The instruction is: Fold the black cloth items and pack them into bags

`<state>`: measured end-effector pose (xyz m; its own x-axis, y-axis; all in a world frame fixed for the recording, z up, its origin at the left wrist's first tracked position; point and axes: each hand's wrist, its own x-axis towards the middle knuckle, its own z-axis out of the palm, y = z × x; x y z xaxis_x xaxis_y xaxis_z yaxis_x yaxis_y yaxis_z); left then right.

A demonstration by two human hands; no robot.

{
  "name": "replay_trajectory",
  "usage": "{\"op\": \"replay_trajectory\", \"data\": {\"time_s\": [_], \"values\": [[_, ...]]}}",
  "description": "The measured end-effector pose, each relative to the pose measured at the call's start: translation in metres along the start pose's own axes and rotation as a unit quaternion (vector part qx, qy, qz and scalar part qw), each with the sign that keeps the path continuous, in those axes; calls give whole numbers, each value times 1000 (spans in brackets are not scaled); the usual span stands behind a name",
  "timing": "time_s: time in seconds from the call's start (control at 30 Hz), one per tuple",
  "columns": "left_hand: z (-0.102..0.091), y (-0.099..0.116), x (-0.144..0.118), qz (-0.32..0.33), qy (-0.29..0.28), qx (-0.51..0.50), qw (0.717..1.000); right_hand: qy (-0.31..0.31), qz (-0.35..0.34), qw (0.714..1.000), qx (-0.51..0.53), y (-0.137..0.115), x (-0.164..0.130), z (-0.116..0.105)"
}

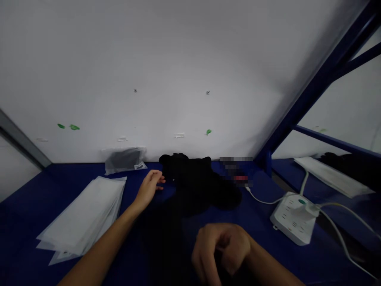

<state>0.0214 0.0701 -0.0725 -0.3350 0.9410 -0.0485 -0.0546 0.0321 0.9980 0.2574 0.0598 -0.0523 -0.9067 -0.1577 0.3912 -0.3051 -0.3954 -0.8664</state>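
Observation:
A bunched black cloth item [193, 174] lies at the back of the blue table against the wall; its exact kind is hard to make out. A darker strip runs from it toward the front edge, too dim to tell whether it is cloth or shadow. At the cloth's left side is my left hand [150, 186], fingers loosely bent, thumb apart, with nothing visible in it. My right hand [220, 248] hovers lower, over the dark area. Its fingers point down, with a gap between thumb and forefinger, and I see nothing held.
White translucent plastic bags [81, 216] are stacked on the left. Behind them, a clear bag with dark contents [125, 159] leans on the wall. On the right sit a white power strip [294, 218] with cables and a blurred-out device [236, 172]. A blue metal frame [300, 105] rises there.

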Motion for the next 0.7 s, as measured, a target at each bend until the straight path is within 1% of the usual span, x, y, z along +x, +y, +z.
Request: {"op": "replay_trajectory", "data": {"time_s": [0.03,0.07,0.1,0.13,0.17,0.2,0.23,0.3,0.33,0.37,0.4,0.43,0.5,0.6,0.7], "values": [[-3,2,1,7,-4,7,1000,-59,18,998,0,1,2,1],[-5,6,0,13,-14,16,1000,-78,52,995,-17,-1,1,-1],[-5,9,-3,17,-32,25,999,-31,99,993,-48,-6,-2,-4],[-5,13,-7,22,-62,33,997,42,149,984,-91,-13,-6,-9],[-3,16,-12,28,-105,40,993,110,182,967,-140,-20,-11,-14],[0,19,-18,33,-160,47,986,166,206,944,-195,-28,-17,-20],[3,22,-25,35,-221,57,973,207,220,921,-246,-35,-21,-25],[10,24,-38,24,-342,92,935,255,241,878,-325,-44,-28,-34],[12,25,-44,13,-389,122,913,269,248,861,-353,-46,-29,-38],[14,25,-49,5,-426,160,890,281,253,847,-374,-47,-30,-40],[15,24,-54,4,-449,204,870,295,251,835,-392,-46,-31,-43],[15,24,-57,11,-457,249,854,311,244,824,-406,-45,-31,-45],[15,24,-63,41,-447,327,832,347,214,808,-426,-42,-32,-50],[13,26,-69,81,-419,400,811,412,161,785,-433,-40,-39,-62],[10,29,-74,86,-391,456,795,486,126,758,-417,-42,-50,-75]]}}
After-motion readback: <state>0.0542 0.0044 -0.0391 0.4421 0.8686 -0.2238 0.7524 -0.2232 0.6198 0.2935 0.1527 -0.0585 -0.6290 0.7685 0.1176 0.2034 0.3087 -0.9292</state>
